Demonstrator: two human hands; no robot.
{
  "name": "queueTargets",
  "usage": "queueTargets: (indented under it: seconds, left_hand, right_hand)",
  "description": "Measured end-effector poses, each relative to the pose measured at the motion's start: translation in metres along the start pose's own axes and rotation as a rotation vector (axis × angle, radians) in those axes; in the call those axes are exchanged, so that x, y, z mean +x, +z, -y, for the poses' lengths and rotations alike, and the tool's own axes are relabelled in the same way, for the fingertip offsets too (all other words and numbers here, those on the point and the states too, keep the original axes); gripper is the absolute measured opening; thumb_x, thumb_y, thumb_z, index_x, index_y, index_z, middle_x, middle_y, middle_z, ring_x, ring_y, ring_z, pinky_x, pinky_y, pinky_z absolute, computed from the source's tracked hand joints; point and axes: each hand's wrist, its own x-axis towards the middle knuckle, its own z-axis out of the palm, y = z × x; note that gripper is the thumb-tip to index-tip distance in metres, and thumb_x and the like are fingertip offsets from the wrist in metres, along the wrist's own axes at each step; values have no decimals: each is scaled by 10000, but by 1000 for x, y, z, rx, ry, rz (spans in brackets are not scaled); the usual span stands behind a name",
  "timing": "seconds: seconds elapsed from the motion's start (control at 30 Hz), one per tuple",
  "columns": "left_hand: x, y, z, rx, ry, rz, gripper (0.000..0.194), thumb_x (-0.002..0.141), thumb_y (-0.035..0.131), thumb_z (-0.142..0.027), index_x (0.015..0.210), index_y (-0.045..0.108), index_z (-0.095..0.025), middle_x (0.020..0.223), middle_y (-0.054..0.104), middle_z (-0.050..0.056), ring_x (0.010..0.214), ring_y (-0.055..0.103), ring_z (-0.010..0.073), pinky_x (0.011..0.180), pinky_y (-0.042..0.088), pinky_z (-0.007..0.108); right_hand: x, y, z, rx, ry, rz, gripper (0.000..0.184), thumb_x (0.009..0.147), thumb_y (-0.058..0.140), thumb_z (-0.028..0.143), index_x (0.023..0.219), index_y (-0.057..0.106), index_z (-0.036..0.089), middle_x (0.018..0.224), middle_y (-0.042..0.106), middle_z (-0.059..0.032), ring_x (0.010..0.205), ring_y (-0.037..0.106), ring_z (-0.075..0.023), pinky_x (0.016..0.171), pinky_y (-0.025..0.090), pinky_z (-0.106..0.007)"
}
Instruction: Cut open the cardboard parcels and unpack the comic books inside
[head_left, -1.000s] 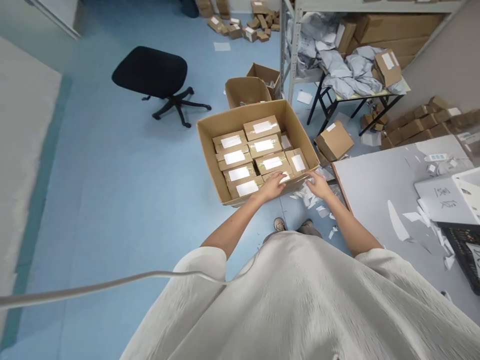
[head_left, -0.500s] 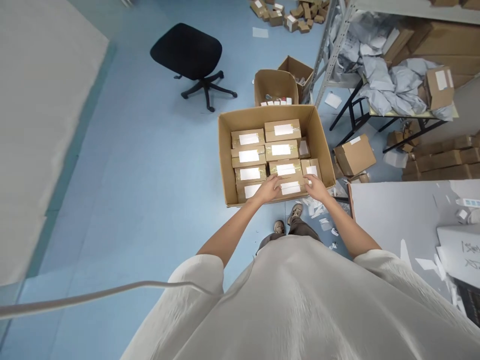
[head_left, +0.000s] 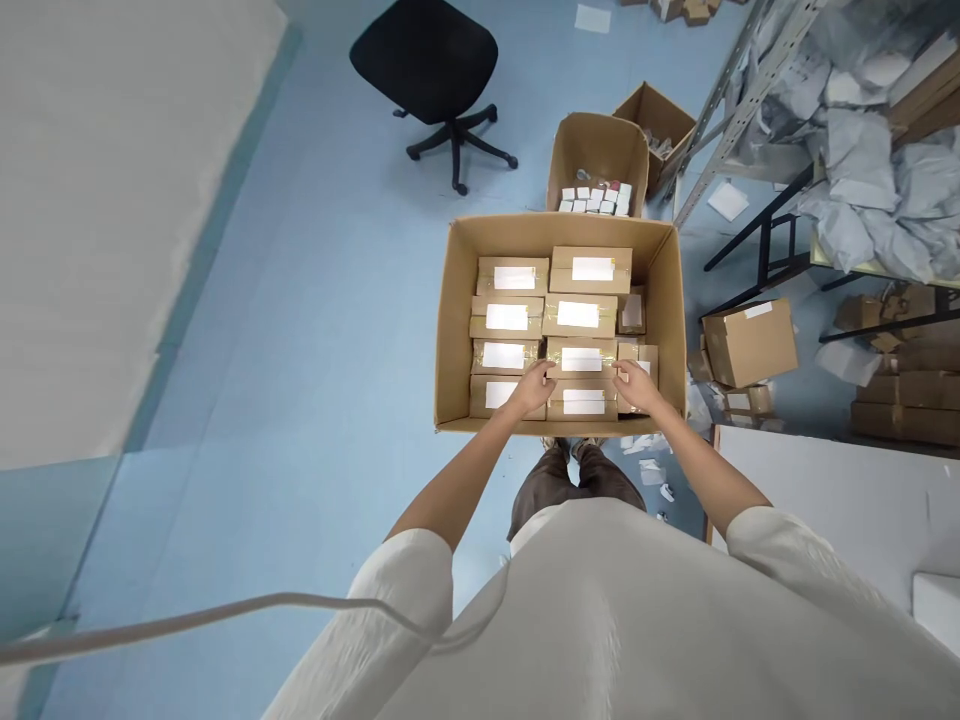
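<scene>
Carton (head_left: 454,340): 2 columns of 4 parcels (head_left: 507,317) laid in, 2 more at right; some room left far right. Left hand (head_left: 534,388), right hand (head_left: 637,388) at near middle parcel's (head_left: 583,402) ends; fingers' grip: cannot tell.

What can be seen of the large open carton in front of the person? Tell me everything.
The large carton is rectangular, brown and looks like cardboard, with no raised flaps visible. It sits upright, open top facing up, base hidden. Inside, smaller labelled boxes form two columns of four, with more showing at the right. The left hand and right hand reach in over its near wall; contact with the rim cannot be told.
</scene>
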Motion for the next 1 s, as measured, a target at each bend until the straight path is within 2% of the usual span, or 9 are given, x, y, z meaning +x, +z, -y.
queueTargets:
  seconds: [0.1, 0.2, 0.33, 0.47, 0.57, 0.63, 0.77, 0.87, 1.0]
  left_hand:
    - [22, 1, 6, -14, -59, -14, 540, 971, 620, -277, 1490, 707, -158, 1648, 641, 183, 1586, 578, 343, 1383, 410, 479]
    - [48, 1, 14, -44, -109, -42, 512, 930, 667, -255, 1433, 741, -187, 1606, 686, 168, 1549, 610, 357, 1363, 431, 510]
    - [85, 2, 26, -138, -197, -100, 490, 871, 720, -242, 1358, 772, -224, 1467, 773, 133, 1426, 690, 364, 1267, 524, 519]
    - [111, 8, 36, -185, -180, -161, 504, 831, 696, -192, 1329, 773, -200, 1507, 740, 148, 1487, 644, 354, 1327, 466, 510]
    - [122, 13, 41, -207, -126, -205, 529, 811, 685, -175, 1333, 761, -221, 1503, 727, 130, 1513, 619, 342, 1364, 427, 527]
    - [126, 15, 43, -212, -103, -220, 520, 809, 691, -177, 1322, 756, -223, 1497, 718, 128, 1495, 626, 346, 1362, 431, 535]
    - [132, 18, 45, -235, -117, -202, 472, 819, 718, -192, 1289, 756, -211, 1469, 714, 141, 1477, 630, 362, 1344, 447, 532]
    - [135, 22, 44, -277, -161, -242, 508, 809, 755, -196, 1316, 743, -227, 1518, 690, 141, 1538, 580, 373, 1350, 428, 540]
    - [137, 27, 41, -325, -228, -259, 498, 802, 788, -203, 1295, 738, -244, 1562, 674, 139, 1559, 564, 385, 1356, 402, 560]
  right_hand:
    - [17, 5, -7, 30, 105, 24, 365, 935, 656, 282, 1261, 816, 238, 1311, 790, -126, 1198, 753, -315, 1136, 600, -482]
    - [37, 12, -14, 58, 206, 31, 328, 921, 666, 270, 1207, 818, 221, 1293, 795, -131, 1180, 760, -311, 1130, 603, -477]
    - [63, 21, -28, 108, 238, -40, 346, 880, 679, 277, 1192, 815, 217, 1323, 791, -126, 1226, 742, -316, 1202, 565, -504]
    - [83, 31, -43, 175, 271, -109, 392, 868, 694, 342, 1221, 820, 227, 1411, 770, -128, 1350, 701, -331, 1289, 504, -535]
    - [93, 38, -50, 202, 286, -159, 453, 864, 711, 369, 1282, 816, 233, 1564, 708, -135, 1562, 576, -352, 1370, 412, -565]
    - [99, 42, -53, 222, 287, -179, 494, 862, 727, 379, 1326, 812, 234, 1629, 670, -140, 1637, 508, -357, 1394, 376, -579]
    - [107, 48, -55, 280, 238, -187, 533, 861, 752, 420, 1364, 810, 255, 1610, 698, -123, 1628, 528, -350, 1398, 376, -585]
    - [109, 51, -54, 301, 216, -198, 542, 871, 742, 439, 1377, 805, 257, 1581, 723, -116, 1585, 576, -349, 1391, 386, -587]
    - [111, 54, -50, 287, 241, -217, 542, 874, 746, 436, 1377, 799, 242, 1604, 705, -134, 1635, 522, -357, 1402, 361, -579]
